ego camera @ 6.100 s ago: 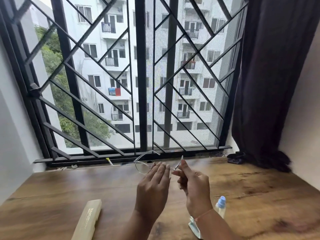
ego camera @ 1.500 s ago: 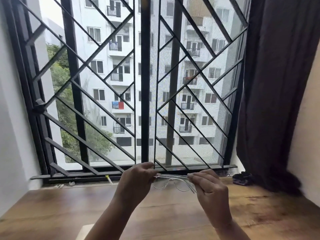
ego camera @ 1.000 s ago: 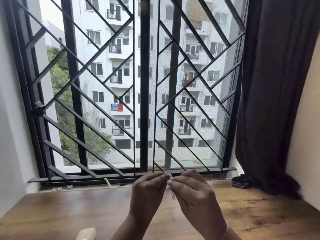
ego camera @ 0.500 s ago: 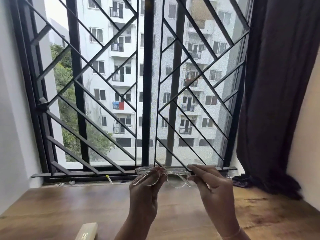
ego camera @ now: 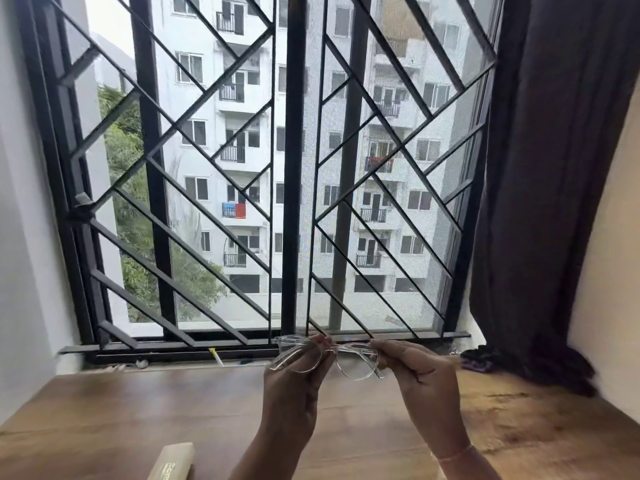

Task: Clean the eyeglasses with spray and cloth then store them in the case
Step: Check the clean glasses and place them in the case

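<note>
Clear-framed eyeglasses [ego camera: 349, 362] are held up in front of the window, lenses facing me, above the wooden table [ego camera: 104, 417]. My left hand [ego camera: 294, 382] pinches the left lens rim and bridge. My right hand [ego camera: 419, 375] grips the right end of the frame. The cream eyeglass case [ego camera: 171, 462] lies at the bottom edge, left of my left forearm, only its far end showing. Spray bottle and cloth are out of view.
A black window grille [ego camera: 294, 202] with a sill runs along the table's far edge. A dark curtain [ego camera: 554, 202] hangs at the right, its hem bunched on the table corner. White walls close in on both sides.
The glasses went from edge-on between my closed-together fingertips to spread flat with the lenses facing me. Both hands stay on them, and the view has shifted only slightly.
</note>
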`<state>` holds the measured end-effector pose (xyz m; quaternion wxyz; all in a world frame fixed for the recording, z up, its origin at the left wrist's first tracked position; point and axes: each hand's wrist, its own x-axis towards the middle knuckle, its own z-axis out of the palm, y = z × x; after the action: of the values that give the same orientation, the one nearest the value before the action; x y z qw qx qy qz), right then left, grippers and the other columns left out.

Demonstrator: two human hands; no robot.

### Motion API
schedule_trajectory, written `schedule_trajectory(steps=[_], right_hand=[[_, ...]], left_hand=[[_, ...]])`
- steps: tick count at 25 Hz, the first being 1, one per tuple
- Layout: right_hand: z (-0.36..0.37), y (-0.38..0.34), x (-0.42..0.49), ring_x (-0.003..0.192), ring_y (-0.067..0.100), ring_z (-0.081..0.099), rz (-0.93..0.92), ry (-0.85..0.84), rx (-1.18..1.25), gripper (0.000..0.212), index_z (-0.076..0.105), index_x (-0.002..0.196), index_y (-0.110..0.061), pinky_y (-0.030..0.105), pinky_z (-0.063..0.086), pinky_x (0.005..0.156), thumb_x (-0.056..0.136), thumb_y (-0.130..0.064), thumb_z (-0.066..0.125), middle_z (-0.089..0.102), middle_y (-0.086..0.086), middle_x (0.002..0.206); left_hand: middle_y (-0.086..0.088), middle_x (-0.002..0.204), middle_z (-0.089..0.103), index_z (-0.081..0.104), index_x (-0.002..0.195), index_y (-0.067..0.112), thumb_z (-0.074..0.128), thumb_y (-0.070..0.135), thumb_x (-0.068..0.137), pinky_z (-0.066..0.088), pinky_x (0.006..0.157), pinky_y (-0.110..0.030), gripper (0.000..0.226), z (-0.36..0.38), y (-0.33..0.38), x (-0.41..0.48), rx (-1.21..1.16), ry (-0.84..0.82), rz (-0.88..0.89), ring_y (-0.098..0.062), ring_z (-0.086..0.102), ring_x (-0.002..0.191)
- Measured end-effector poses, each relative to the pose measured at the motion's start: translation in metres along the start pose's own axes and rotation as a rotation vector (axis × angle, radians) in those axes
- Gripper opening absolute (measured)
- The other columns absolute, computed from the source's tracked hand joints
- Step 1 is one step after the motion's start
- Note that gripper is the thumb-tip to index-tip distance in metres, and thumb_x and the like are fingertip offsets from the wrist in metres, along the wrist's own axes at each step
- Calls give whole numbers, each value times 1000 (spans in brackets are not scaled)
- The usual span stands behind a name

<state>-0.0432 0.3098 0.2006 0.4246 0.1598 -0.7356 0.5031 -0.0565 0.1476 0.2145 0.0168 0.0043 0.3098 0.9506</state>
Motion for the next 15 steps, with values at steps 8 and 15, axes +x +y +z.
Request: schedule_trajectory(steps=[8,15], right_hand=[[10,8,-9,75,6,68,0,161,39,42,73,88,-35,14,52,71,71,2,62,73,-14,85],[16,24,-25,72,-1,66,77,202,36,48,75,81,-31,7,49,70,71,15,64,72,-18,83]], left_hand=[[-13,69,72,73,65,-2,61,-9,56,58,59,-24,17,-7,-6,1,19,-51,-24,-22,70,66],[-16,75,72,72,69,-5,60,-13,57,58,61,-24,19,-24,-14,9,105,-74,-83,-22,70,70]])
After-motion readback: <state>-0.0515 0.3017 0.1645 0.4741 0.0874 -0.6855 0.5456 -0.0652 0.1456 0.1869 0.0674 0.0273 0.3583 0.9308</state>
